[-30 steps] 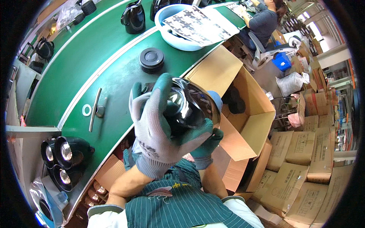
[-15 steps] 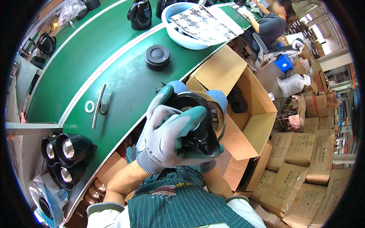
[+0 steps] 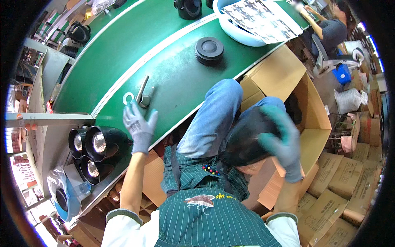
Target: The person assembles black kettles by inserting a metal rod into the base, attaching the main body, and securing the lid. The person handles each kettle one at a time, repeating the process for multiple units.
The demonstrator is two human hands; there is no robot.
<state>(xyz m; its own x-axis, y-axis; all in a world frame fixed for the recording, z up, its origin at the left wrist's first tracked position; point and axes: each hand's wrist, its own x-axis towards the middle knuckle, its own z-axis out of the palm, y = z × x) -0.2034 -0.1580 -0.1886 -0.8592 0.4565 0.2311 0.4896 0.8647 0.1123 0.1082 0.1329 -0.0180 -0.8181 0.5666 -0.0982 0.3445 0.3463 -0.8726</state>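
Observation:
My left hand (image 3: 140, 124), in a grey glove with green fingertips, is over the green table with its fingers spread and nothing in them. Just beyond those fingers are a metal T-handled tool (image 3: 143, 91) and a white ring (image 3: 128, 97). Across my lap lies a glossy black jug (image 3: 251, 138), blurred by motion. My right hand (image 3: 284, 142), gloved alike and also smeared, curls round the jug's right side. Left of my left hand, several black jug bodies (image 3: 106, 144) with silvery insides lie on their sides.
Farther along the table stand a stack of black round lids (image 3: 209, 50), a black jug (image 3: 189, 8) and a pale blue basin (image 3: 234, 31) with a patterned sheet on it. An open carton (image 3: 317, 119) is at my right, beside stacked cartons (image 3: 329, 214). A person (image 3: 331, 33) sits at the far right.
My left hand has left the jug and moved left toward the T-handled tool, its fingers opening. The jug has dropped lower on my lap, with my right hand at its right side. The view has shifted left.

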